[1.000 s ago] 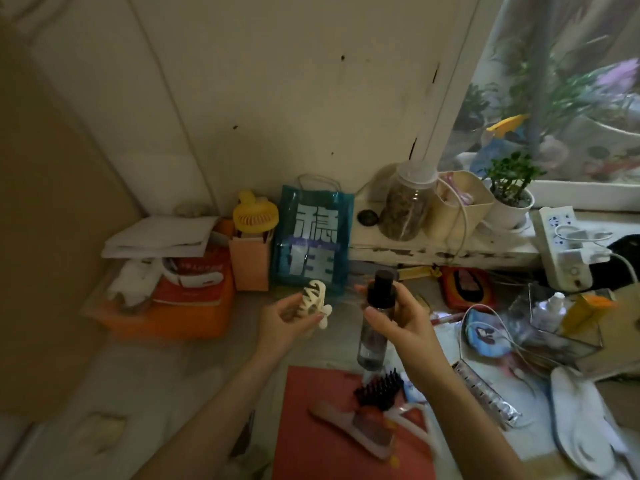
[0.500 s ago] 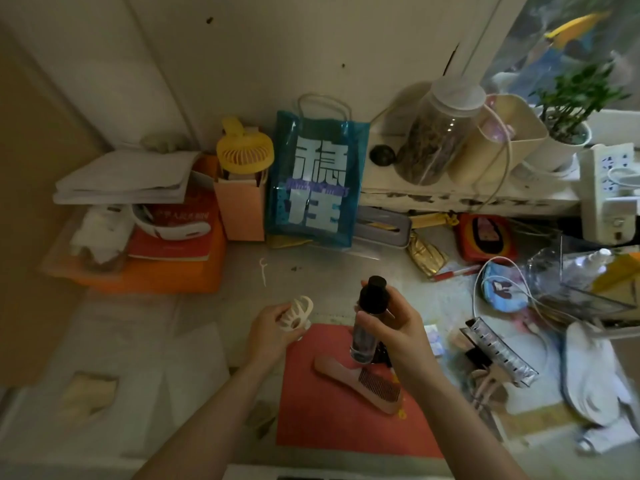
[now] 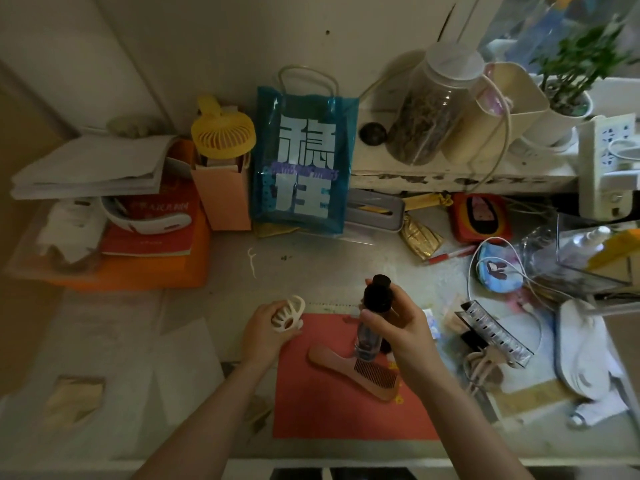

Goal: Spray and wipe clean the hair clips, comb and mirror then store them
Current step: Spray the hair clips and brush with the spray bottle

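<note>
My left hand [image 3: 263,332] grips a cream claw hair clip [image 3: 288,313] above the left edge of the red mat [image 3: 329,410]. A small clear spray bottle with a black cap [image 3: 375,306] stands upright in my right hand [image 3: 401,327], just right of the clip. Under the bottle, a wooden comb [image 3: 356,367] lies flat on the mat. A beige hair clip [image 3: 485,367] rests on the desk to the right, beside a silver ridged clip [image 3: 495,329]. I cannot make out a mirror for certain.
A blue carrier bag [image 3: 301,161], yellow fan [image 3: 223,131] and orange box with books [image 3: 138,258] stand at the back. A jar [image 3: 433,105], plant pot [image 3: 568,109], power strip [image 3: 609,161], cables and a clear box [image 3: 595,247] crowd the right side. White paper [image 3: 187,368] lies left.
The view has tilted down toward the desk. Both hands have dropped lower, still holding the clip and the bottle, and now hover over the mat and comb.
</note>
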`<state>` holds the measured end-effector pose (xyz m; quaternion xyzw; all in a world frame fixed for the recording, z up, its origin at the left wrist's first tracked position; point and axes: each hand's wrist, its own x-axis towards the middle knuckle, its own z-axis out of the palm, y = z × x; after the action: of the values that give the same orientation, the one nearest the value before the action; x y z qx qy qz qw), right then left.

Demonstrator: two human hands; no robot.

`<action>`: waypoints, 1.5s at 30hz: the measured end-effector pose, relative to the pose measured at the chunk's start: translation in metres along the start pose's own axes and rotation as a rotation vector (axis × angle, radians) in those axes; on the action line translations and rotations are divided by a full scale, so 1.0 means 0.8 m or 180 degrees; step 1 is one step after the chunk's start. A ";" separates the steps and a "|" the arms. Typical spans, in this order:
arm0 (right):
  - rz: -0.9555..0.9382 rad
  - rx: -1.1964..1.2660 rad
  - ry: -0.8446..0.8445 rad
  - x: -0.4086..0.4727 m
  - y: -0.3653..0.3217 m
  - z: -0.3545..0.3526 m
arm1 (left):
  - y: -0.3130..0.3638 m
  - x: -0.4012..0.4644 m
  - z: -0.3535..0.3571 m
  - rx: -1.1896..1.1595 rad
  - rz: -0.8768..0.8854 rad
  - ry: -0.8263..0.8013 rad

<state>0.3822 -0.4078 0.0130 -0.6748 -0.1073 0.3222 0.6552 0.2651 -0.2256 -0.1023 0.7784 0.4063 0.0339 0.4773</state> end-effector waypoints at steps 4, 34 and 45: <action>-0.0024 0.0030 0.0028 -0.006 -0.002 -0.008 | -0.006 0.002 0.003 0.0115 0.0011 -0.0013; 0.0402 -0.0232 -0.0869 -0.011 0.034 0.252 | -0.149 -0.007 -0.205 0.0091 -0.0570 0.0752; 0.0348 -0.0200 -0.0257 -0.035 0.048 0.344 | -0.180 -0.008 -0.228 0.0319 -0.0396 0.0222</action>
<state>0.1918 -0.2041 0.0031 -0.6863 -0.1066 0.3809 0.6103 0.0939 -0.0683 -0.1126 0.7729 0.4715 0.0109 0.4245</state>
